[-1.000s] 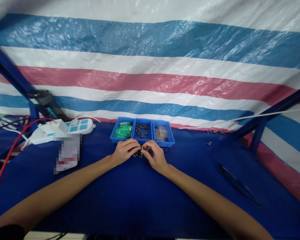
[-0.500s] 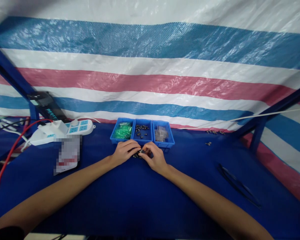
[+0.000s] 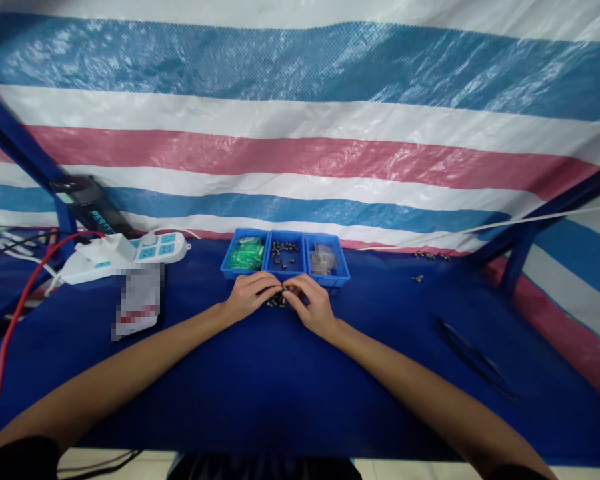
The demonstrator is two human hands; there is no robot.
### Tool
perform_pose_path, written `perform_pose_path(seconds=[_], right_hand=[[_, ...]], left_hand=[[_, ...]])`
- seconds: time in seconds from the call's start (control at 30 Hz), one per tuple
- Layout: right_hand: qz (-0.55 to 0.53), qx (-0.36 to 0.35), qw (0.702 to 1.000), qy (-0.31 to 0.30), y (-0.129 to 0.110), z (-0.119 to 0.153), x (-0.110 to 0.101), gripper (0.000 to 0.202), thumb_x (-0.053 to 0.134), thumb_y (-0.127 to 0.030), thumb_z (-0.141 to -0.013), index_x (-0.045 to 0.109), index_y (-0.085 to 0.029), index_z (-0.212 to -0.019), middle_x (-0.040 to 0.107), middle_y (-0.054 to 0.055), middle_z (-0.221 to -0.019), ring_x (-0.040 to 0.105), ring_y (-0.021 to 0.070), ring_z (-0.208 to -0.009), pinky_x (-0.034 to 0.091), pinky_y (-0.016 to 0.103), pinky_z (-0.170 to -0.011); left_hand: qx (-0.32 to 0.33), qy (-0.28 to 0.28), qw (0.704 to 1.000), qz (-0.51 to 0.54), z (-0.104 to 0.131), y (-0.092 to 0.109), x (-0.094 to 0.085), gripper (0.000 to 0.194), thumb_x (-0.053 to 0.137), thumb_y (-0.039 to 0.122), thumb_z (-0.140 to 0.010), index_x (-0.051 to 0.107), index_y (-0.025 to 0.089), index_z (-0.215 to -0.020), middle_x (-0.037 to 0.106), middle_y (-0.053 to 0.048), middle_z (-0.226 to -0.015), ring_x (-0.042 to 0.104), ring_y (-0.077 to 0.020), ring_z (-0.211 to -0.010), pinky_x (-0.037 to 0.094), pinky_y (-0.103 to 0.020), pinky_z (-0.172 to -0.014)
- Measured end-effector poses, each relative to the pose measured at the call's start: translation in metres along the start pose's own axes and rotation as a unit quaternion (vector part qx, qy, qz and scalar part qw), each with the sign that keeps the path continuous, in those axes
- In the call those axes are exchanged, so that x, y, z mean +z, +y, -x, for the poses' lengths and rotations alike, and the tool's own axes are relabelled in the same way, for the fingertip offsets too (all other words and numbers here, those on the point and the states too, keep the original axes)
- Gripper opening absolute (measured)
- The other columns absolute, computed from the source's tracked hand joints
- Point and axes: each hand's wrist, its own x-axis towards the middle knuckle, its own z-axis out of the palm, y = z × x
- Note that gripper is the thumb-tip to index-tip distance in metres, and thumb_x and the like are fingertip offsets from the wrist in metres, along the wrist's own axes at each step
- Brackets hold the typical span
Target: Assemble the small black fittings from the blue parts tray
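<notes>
My left hand [image 3: 250, 295] and my right hand [image 3: 314, 307] meet in front of the blue bins, fingertips nearly touching. Both are closed in a pinch around a small dark piece, too small and too covered by the fingers to name. Just under the fingertips, a small pile of screws [image 3: 276, 301] lies on the blue table. Behind the hands stand three joined bins: the left bin [image 3: 229, 272] has green plastic packets, the middle bin [image 3: 294, 267] loose screws, and the right bin [image 3: 339, 281] small clear plastic bags.
At the left are a white power strip [image 3: 173, 249], a pixelated phone-like object [image 3: 141, 300] and a black bottle [image 3: 97, 210]. A red cable [image 3: 17, 317] runs down the left side. Several loose screws [image 3: 430, 255] and dark glasses [image 3: 475, 357] lie at the right.
The view has tipped down slightly, showing more floor at the bottom. Both hands stay together at the pile; the fingertips have shifted a little, and more of the screws show beneath them.
</notes>
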Motion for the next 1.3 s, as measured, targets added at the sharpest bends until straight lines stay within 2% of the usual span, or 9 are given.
perform_pose_path(seconds=[0.2, 0.57, 0.77, 0.97, 1.07, 1.17, 1.23, 1.3], right_hand=[[0.006, -0.017, 1.000, 0.011, 0.000, 0.000, 0.000, 0.017, 0.051, -0.024, -0.091, 0.062, -0.016, -0.101, 0.063, 0.007, -0.090, 0.060, 0.0156, -0.081, 0.051, 0.029, -0.072], [0.003, 0.000, 1.000, 0.003, 0.003, 0.000, 0.002, 0.015, 0.052, -0.025, -0.090, 0.058, -0.017, -0.101, 0.058, 0.005, -0.082, 0.057, 0.0134, -0.072, 0.049, 0.026, -0.065], [0.000, 0.026, 1.000, -0.009, 0.002, -0.001, 0.001, 0.012, 0.056, -0.028, -0.088, 0.056, -0.017, -0.093, 0.055, 0.002, -0.080, 0.053, 0.0109, -0.064, 0.047, 0.024, -0.062], [-0.017, 0.034, 0.999, 0.010, 0.001, 0.003, 0.003, 0.013, 0.058, -0.029, -0.086, 0.055, -0.017, -0.092, 0.057, 0.001, -0.078, 0.054, 0.0086, -0.056, 0.048, 0.022, -0.055], [-0.009, 0.027, 0.999, 0.034, -0.003, 0.000, 0.003, 0.011, 0.057, -0.027, -0.085, 0.055, -0.017, -0.089, 0.060, 0.000, -0.075, 0.056, 0.0081, -0.053, 0.049, 0.022, -0.054], [0.004, -0.003, 0.995, 0.103, -0.018, -0.008, -0.006, 0.008, 0.058, -0.022, -0.084, 0.057, -0.018, -0.091, 0.063, 0.000, -0.071, 0.058, 0.0088, -0.050, 0.051, 0.024, -0.054], [0.007, -0.062, 0.985, 0.163, -0.034, -0.013, -0.019, 0.018, 0.059, -0.016, -0.083, 0.058, -0.019, -0.101, 0.065, 0.000, -0.073, 0.061, 0.0115, -0.056, 0.054, 0.028, -0.060], [0.021, -0.118, 0.975, 0.188, -0.048, -0.019, -0.035, 0.028, 0.058, -0.014, -0.083, 0.057, -0.024, -0.110, 0.067, 0.002, -0.079, 0.065, 0.0160, -0.069, 0.055, 0.033, -0.066]], left_hand=[[0.015, 0.003, 1.000, -0.009, 0.000, 0.001, 0.001, 0.007, 0.061, 0.020, -0.084, 0.064, 0.014, -0.083, 0.067, -0.004, -0.079, 0.063, -0.0108, -0.071, 0.050, -0.019, -0.065], [0.013, 0.000, 1.000, -0.013, 0.003, 0.000, 0.001, 0.007, 0.059, 0.018, -0.085, 0.064, 0.014, -0.088, 0.068, -0.005, -0.081, 0.064, -0.0104, -0.069, 0.049, -0.018, -0.060], [0.005, -0.008, 1.000, 0.000, 0.002, 0.000, 0.001, 0.008, 0.058, 0.017, -0.086, 0.065, 0.015, -0.089, 0.068, -0.005, -0.083, 0.064, -0.0111, -0.074, 0.051, -0.019, -0.065], [0.002, -0.007, 1.000, -0.009, 0.004, 0.000, 0.002, 0.008, 0.059, 0.017, -0.085, 0.065, 0.015, -0.089, 0.068, -0.004, -0.081, 0.064, -0.0110, -0.071, 0.050, -0.019, -0.061], [-0.011, 0.009, 1.000, 0.005, 0.003, 0.001, 0.001, 0.008, 0.059, 0.015, -0.084, 0.065, 0.015, -0.090, 0.068, -0.005, -0.083, 0.064, -0.0118, -0.073, 0.050, -0.020, -0.063], [-0.061, 0.039, 0.997, 0.022, 0.001, 0.002, 0.000, 0.009, 0.058, 0.017, -0.085, 0.065, 0.014, -0.090, 0.066, -0.005, -0.079, 0.061, -0.0114, -0.068, 0.049, -0.021, -0.061], [-0.095, 0.052, 0.994, 0.025, 0.000, 0.002, -0.001, 0.010, 0.057, 0.019, -0.086, 0.065, 0.014, -0.089, 0.065, -0.004, -0.074, 0.057, -0.0103, -0.062, 0.047, -0.022, -0.058], [-0.104, 0.055, 0.993, 0.022, -0.001, 0.002, -0.001, 0.010, 0.058, 0.019, -0.086, 0.066, 0.014, -0.088, 0.064, -0.003, -0.071, 0.055, -0.0094, -0.058, 0.046, -0.021, -0.056]])
